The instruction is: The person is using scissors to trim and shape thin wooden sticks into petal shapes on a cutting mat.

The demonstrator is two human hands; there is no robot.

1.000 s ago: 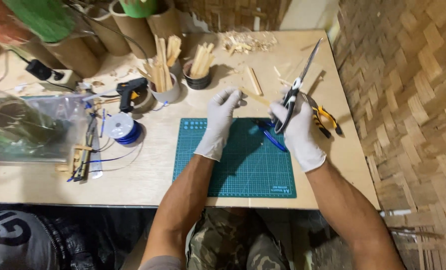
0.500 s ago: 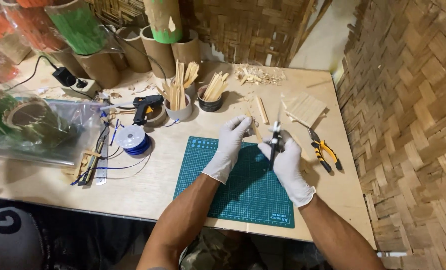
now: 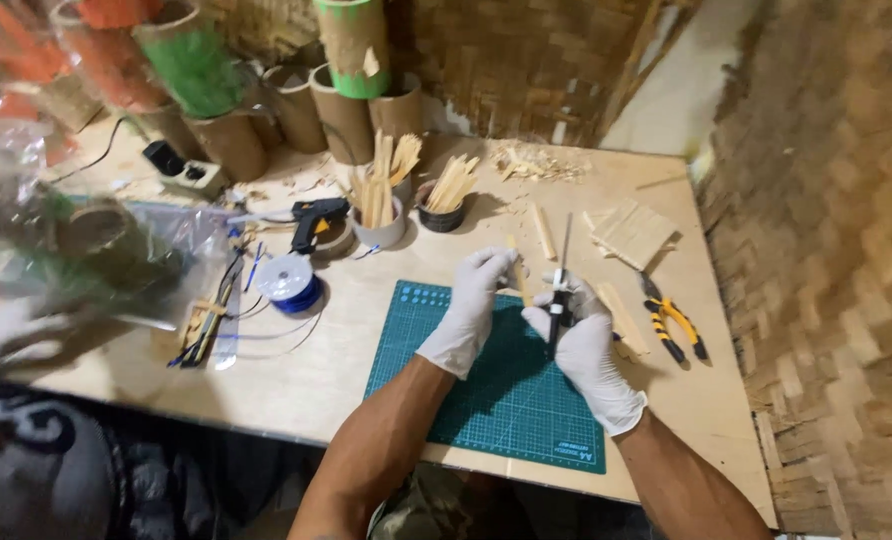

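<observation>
Wooden bench (image 3: 296,385) carries everything. Green cutting mat (image 3: 506,400) lies at the near edge, toward the middle. Cardboard and bamboo tubes (image 3: 346,110) stand along the far edge. Stack of flat bamboo slats (image 3: 634,232) sits near the far right corner. Black glue gun (image 3: 316,218) and blue wire spool (image 3: 288,283) lie left of the mat. White cup of sticks (image 3: 380,215) and dark cup of sticks (image 3: 446,200) stand beyond the mat. Yellow-black pliers (image 3: 676,322) lie by the right edge. Both gloved. Left hand (image 3: 471,300) is closed on a thin bamboo stick (image 3: 516,280) over the mat's far edge. Right hand (image 3: 584,345) is fisted round a black-handled knife (image 3: 562,290), blade pointing away, just beside the stick.
</observation>
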